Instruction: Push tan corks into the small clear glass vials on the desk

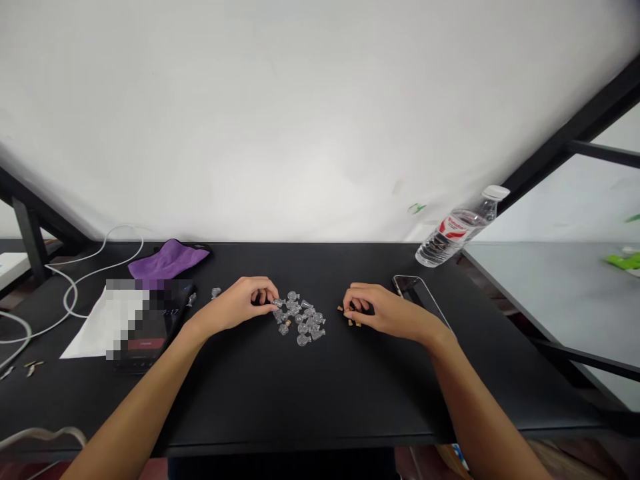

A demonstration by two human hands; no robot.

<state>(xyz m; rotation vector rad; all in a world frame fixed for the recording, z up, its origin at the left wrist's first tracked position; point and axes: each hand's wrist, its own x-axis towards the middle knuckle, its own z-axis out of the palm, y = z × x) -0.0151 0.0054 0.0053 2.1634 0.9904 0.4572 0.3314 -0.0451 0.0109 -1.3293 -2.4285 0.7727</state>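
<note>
Several tiny clear glass bottles [303, 319] lie heaped on the black table in front of me. At the heap's left edge, my left hand [253, 297] pinches one small glass bottle [278, 303] between thumb and fingertips. Among the bottles, one with a tan cork [288, 323] in or beside its neck shows near the lower left. To the right, my right hand [367, 307] has thumb and fingers closed together over a few small tan corks [351, 321]. Its fingertips touch the corks, and one appears to be in the pinch.
A water bottle [455, 230] stands at the back right, near a phone [423, 297] partly behind my right forearm. On the left are a purple cloth [170, 260], a white paper [95, 327], a dark phone [160, 327], white cables [75, 287] and stray glass bottles [215, 293].
</note>
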